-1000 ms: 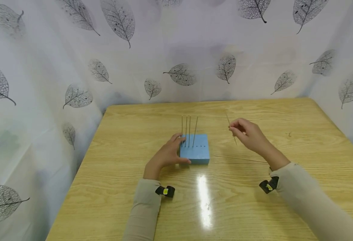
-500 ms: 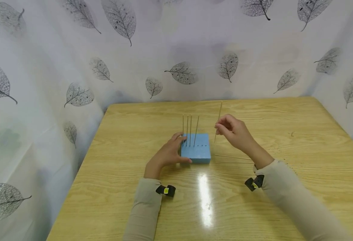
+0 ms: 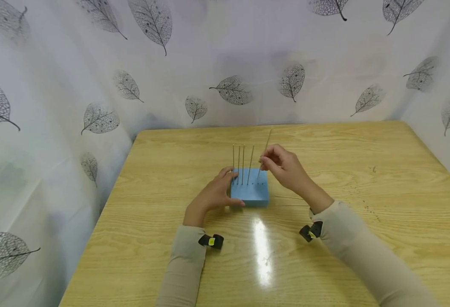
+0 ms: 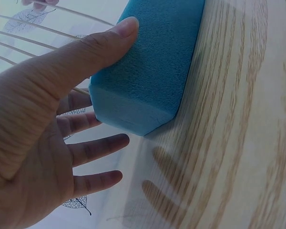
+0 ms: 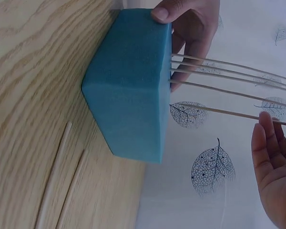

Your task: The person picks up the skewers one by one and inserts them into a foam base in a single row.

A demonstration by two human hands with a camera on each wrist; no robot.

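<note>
A blue foam block (image 3: 249,197) with a row of small holes in its top sits on the table. My left hand (image 3: 214,195) grips it from the left, the thumb (image 4: 119,36) pressed to its front face and two other fingers spread past its end. Several thin wooden skewers (image 3: 243,164) stand in the holes on the left side, one of them leaning. Between thumb and fingertips my right hand (image 3: 284,169) pinches another skewer (image 3: 268,138), tilted. In the right wrist view, the lower tip of this skewer (image 5: 229,113) is right at the block's top surface, beside the standing ones.
Two loose skewers (image 3: 292,205) lie on the wooden table (image 3: 152,238) to the block's right, partly under the right forearm. Small reddish specks (image 3: 371,211) and a tiny scrap (image 3: 373,169) lie farther right. A leaf-print curtain (image 3: 171,85) hangs behind the table.
My right hand has moved left with its skewer, from right of the block to over its holes, and the skewer's tilt has reversed. The left hand stays on the block.
</note>
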